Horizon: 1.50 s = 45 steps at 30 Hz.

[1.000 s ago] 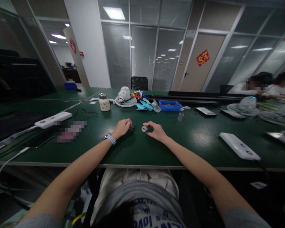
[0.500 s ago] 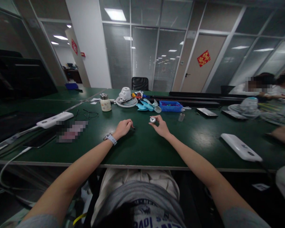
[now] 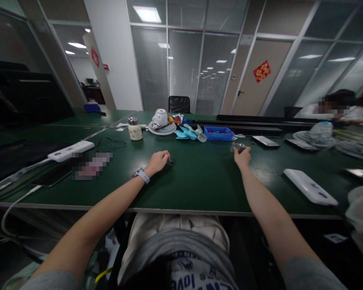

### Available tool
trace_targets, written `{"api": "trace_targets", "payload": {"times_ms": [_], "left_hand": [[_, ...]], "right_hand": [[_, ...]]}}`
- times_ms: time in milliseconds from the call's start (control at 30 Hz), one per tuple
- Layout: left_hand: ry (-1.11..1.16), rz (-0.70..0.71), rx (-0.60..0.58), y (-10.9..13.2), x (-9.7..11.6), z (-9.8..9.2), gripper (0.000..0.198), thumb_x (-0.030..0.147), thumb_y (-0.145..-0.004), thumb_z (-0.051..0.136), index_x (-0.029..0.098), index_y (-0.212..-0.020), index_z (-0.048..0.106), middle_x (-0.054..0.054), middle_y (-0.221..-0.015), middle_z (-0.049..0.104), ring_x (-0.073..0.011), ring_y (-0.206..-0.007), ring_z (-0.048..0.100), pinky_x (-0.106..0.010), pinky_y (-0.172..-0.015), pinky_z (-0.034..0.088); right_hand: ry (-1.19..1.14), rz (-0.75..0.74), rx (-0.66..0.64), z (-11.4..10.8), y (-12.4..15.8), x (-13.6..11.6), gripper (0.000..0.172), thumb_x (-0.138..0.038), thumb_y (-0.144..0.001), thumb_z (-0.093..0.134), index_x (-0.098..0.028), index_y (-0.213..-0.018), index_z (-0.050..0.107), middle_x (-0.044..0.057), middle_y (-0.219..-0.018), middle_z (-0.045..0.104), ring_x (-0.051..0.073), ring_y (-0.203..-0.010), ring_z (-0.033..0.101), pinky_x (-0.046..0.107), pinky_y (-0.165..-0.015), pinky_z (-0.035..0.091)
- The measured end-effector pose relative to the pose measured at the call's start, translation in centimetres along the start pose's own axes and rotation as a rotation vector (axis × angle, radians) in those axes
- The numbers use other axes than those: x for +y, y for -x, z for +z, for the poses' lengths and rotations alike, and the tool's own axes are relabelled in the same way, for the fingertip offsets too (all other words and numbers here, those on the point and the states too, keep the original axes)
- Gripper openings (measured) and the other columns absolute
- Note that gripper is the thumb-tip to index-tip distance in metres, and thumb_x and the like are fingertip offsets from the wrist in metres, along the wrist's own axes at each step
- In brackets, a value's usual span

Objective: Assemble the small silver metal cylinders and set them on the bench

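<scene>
Small metal cylinder (image 3: pixel 240 146): sitting in the right hand (image 3: pixel 243 157), above the tabletop (image 3: pixel 196 181), right of the middle and nearer the far edge than the near one. Right fingers are clamping on its sides. A blurred, pale piece (image 3: pixel 233 147) is showing just left of it; touching or apart, I cannot tell.

Left hand (image 3: pixel 157 162): resting on the tabletop, left of the middle, wrist wearing a watch (image 3: pixel 142 175). Its fingers are curling in together; a small dark thing (image 3: pixel 171 161) is poking out at their tips, too small to identify. Whether they are gripping it, I cannot tell.

Beyond the hands, toward the far edge: a blue tray (image 3: pixel 219 137) is holding small items; light-blue fan blades (image 3: pixel 186 133) are lying just left of it; a white fan part (image 3: pixel 160 118) is standing on a round grille (image 3: pixel 163 129); a cream bottle (image 3: pixel 135 132) is standing upright further left.

Outward: one white power strip (image 3: pixel 71 151) is lying toward the left end, another (image 3: pixel 309 187) on the right, near the near edge. Beyond, on the right, two people (image 3: pixel 335 106) are sitting.
</scene>
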<state>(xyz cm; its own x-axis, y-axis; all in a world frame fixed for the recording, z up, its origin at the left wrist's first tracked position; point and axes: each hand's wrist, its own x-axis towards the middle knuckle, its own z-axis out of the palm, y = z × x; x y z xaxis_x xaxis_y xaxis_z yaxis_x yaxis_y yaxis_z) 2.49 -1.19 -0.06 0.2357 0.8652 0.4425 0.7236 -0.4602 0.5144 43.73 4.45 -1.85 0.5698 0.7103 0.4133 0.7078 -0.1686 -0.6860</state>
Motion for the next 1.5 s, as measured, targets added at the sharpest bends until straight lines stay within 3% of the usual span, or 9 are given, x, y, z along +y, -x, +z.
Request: {"api": "trace_targets", "payload": {"times_ms": [367, 533, 600, 700, 800, 900, 1033, 1233, 1500], "left_hand": [[0.005, 0.005, -0.012, 0.0, 0.1, -0.1, 0.031, 0.028, -0.084, 0.034, 0.02, -0.07, 0.061, -0.003, -0.078, 0.071, -0.0189, -0.077, 0.062, -0.029, -0.074, 0.043], [-0.065, -0.032, 0.036, -0.1, -0.3, 0.1, 0.033, 0.029, -0.084, 0.033, 0.021, -0.069, 0.06, -0.004, -0.077, 0.069, -0.0202, -0.077, 0.059, -0.03, -0.071, 0.041], [-0.106, -0.057, 0.078, -0.2, -0.6, 0.2, 0.033, 0.03, -0.084, 0.033, 0.021, -0.068, 0.06, -0.005, -0.077, 0.068, -0.021, -0.079, 0.058, -0.03, -0.071, 0.04], [-0.138, -0.094, 0.117, -0.3, -1.0, 0.2, 0.033, 0.029, -0.084, 0.033, 0.021, -0.067, 0.06, -0.005, -0.075, 0.067, -0.0214, -0.079, 0.056, -0.03, -0.07, 0.039], [-0.136, -0.105, 0.132, -0.3, -1.1, 0.2, 0.033, 0.029, -0.084, 0.033, 0.021, -0.067, 0.06, -0.005, -0.075, 0.067, -0.0207, -0.077, 0.057, -0.03, -0.069, 0.038], [-0.139, -0.098, 0.137, -0.4, -1.1, 0.2, 0.033, 0.028, -0.084, 0.033, 0.021, -0.067, 0.06, -0.005, -0.075, 0.068, -0.0202, -0.075, 0.057, -0.03, -0.069, 0.039], [-0.145, -0.091, 0.111, -0.4, -1.1, 0.4, 0.033, 0.028, -0.084, 0.033, 0.021, -0.067, 0.061, -0.005, -0.075, 0.069, -0.0206, -0.075, 0.058, -0.029, -0.069, 0.039], [-0.113, -0.107, 0.102, -0.4, -0.9, 0.1, 0.034, 0.028, -0.083, 0.034, 0.02, -0.067, 0.063, -0.005, -0.076, 0.07, -0.0198, -0.074, 0.058, -0.028, -0.068, 0.039], [-0.105, -0.1, 0.088, -0.3, -0.7, 0.0, 0.035, 0.03, -0.083, 0.034, 0.02, -0.068, 0.064, -0.004, -0.076, 0.07, -0.02, -0.075, 0.059, -0.028, -0.068, 0.04]], "right_hand": [[0.047, 0.211, -0.015, -0.3, 0.2, 0.0, 0.053, -0.025, -0.08, 0.061, -0.007, -0.124, 0.037, 0.028, -0.116, 0.058, 0.033, -0.113, 0.058, 0.048, -0.098, 0.04], [0.019, -0.213, 0.314, -1.1, 3.4, -3.9, 0.056, -0.025, -0.083, 0.053, -0.008, -0.133, 0.033, 0.025, -0.144, 0.034, 0.028, -0.14, 0.025, 0.053, -0.113, 0.015], [-0.017, -0.463, 0.16, -0.5, 6.2, -6.7, 0.046, -0.029, -0.089, 0.045, -0.011, -0.131, 0.042, 0.021, -0.146, 0.034, 0.026, -0.141, 0.024, 0.052, -0.114, 0.015], [-0.038, -0.75, -0.309, 1.6, 11.5, -11.1, 0.043, -0.042, -0.094, 0.038, -0.02, -0.127, 0.055, 0.014, -0.147, 0.038, 0.025, -0.139, 0.029, 0.048, -0.113, 0.02], [0.024, -0.941, -0.683, 3.6, 15.9, -14.2, 0.051, -0.055, -0.094, 0.033, -0.028, -0.131, 0.056, 0.007, -0.155, 0.028, 0.026, -0.145, 0.014, 0.049, -0.115, 0.014], [0.087, -0.992, -0.863, 4.4, 17.6, -15.4, 0.058, -0.063, -0.093, 0.026, -0.033, -0.137, 0.049, 0.003, -0.155, 0.027, 0.027, -0.146, 0.009, 0.05, -0.116, 0.009], [0.087, -1.018, -0.916, 4.4, 17.5, -15.3, 0.063, -0.062, -0.094, 0.023, -0.027, -0.143, 0.04, 0.004, -0.153, 0.032, 0.026, -0.144, 0.017, 0.049, -0.116, 0.013], [0.061, -1.045, -0.714, 3.9, 14.8, -14.2, 0.057, -0.055, -0.095, 0.031, -0.022, -0.139, 0.047, 0.005, -0.146, 0.044, 0.024, -0.141, 0.028, 0.048, -0.115, 0.016], [0.218, -0.572, 0.155, -1.4, 2.4, -4.5, 0.043, -0.035, -0.093, 0.039, -0.013, -0.117, 0.066, 0.013, -0.123, 0.064, 0.029, -0.126, 0.044, 0.055, -0.111, 0.011]]}}
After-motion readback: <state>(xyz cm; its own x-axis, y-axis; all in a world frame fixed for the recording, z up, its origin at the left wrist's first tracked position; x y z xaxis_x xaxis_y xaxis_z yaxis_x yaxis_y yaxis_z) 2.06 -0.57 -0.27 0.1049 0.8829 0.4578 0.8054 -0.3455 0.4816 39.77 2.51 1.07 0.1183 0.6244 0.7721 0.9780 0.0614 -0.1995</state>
